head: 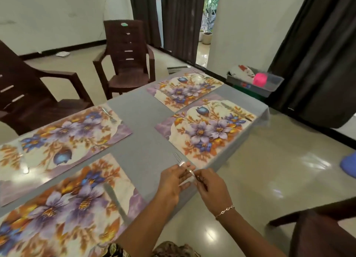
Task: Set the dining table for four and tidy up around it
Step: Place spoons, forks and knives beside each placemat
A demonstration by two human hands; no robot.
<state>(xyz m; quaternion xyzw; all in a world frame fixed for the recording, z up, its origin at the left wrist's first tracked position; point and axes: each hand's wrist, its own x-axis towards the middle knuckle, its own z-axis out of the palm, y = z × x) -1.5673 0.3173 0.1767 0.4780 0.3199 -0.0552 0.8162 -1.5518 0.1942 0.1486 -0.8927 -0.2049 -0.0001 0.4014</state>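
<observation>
Fingers of left hand [170, 182] and right hand [212, 190] pinch fork [179, 161] above grey tablecloth [138, 122] edge, beside floral placemat [208, 129].

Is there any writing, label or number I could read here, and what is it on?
No text here can be read.
Green sticker on the far chair: too blurred to read.
Blue and red label on the dark box: too blurred.
Placemats: flowers only, no words.

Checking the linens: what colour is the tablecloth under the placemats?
Plain grey tablecloth, clearest in the head view.
</observation>
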